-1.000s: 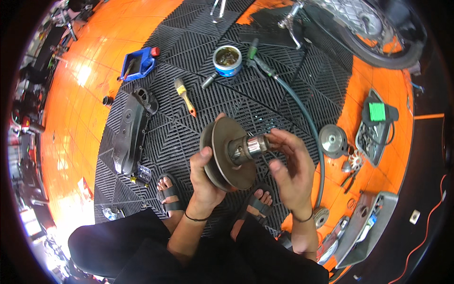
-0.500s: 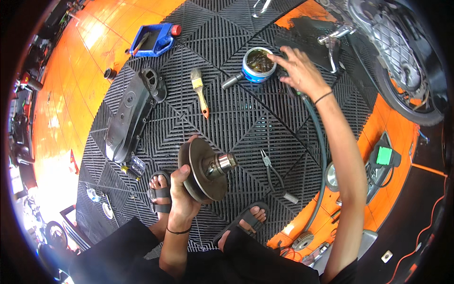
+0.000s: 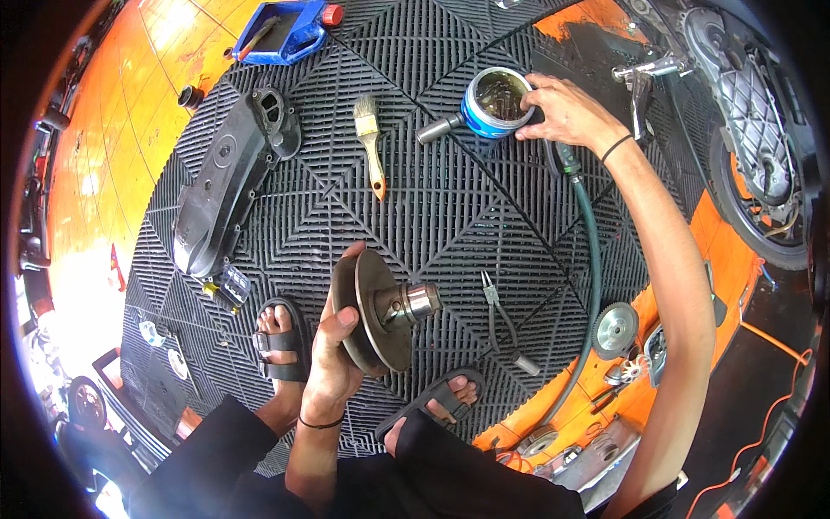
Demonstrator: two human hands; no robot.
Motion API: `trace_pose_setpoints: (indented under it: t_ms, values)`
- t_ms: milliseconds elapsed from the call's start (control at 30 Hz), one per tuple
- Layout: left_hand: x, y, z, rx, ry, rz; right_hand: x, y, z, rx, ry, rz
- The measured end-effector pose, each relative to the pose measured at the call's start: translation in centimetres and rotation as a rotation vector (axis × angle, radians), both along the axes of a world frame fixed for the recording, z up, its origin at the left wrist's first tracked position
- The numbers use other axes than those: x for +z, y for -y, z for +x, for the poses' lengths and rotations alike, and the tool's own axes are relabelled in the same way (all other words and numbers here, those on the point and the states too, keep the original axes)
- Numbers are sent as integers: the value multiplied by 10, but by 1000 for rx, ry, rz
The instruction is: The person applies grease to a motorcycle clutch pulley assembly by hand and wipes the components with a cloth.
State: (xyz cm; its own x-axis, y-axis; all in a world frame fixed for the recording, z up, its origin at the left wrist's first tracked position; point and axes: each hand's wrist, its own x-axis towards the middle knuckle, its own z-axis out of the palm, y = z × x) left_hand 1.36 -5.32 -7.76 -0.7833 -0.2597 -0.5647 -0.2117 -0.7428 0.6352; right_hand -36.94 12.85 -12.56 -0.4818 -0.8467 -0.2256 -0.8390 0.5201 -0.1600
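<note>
My left hand is closed round a metal pulley assembly, its short shaft pointing right. My right hand grips the right rim of an open blue-and-white tub of brown grease, fingertips at its edge. A metal cylinder lies against the tub's left side. A paintbrush with a yellow ferrule lies left of the tub. Below it, long-nosed pliers lie on the black grid mat, their handle ends near another metal cylinder.
A black casing lies left, a blue oil container at back. A hose runs down the right beside a motorcycle's rear wheel and engine. A toothed disc and other parts lie on orange floor at right.
My right hand left the pulley, reached forward to the grease tub and has now closed on its rim. My left hand keeps hold of the pulley, moved lower in view, exposing the pliers.
</note>
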Motion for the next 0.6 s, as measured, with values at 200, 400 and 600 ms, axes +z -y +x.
trace_pose_setpoints:
  t_ms: [200,400,600]
  values:
    - [0,4,0,-73,-40,-33,0,6,10,-147,151,-4]
    - [5,-2,5,-122,-46,-70,-32,0,13,-253,121,-171]
    - [11,-7,5,-93,-65,-108,-30,13,25,-449,232,-257]
